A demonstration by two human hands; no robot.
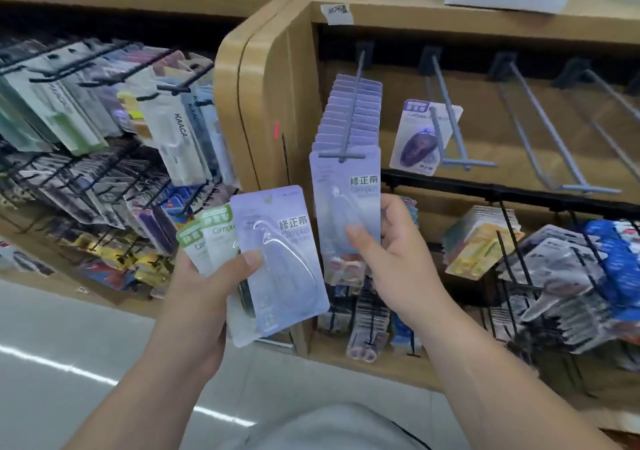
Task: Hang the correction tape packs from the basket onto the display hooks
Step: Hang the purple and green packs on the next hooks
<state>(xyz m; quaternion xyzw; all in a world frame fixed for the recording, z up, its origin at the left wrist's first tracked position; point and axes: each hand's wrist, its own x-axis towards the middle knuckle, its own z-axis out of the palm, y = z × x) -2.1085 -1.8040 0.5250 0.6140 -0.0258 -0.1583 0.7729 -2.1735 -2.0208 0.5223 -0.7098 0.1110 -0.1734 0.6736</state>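
My left hand (211, 276) grips a fan of correction tape packs: a lilac pack (282, 259) in front and two green-labelled packs (207, 241) behind it. My right hand (388, 252) pinches the lower part of the front lilac pack (346, 200) that hangs on a grey display hook (349, 117). Several more lilac packs hang behind it on the same hook. No basket is in view.
To the right, another grey hook carries one purple pack (420, 137), and two more grey hooks (540, 130) stand bare. Black wire hooks packed with stationery fill the left rack (104, 110) and the lower right rack (571, 276). A wooden shelf post (263, 103) separates the bays.
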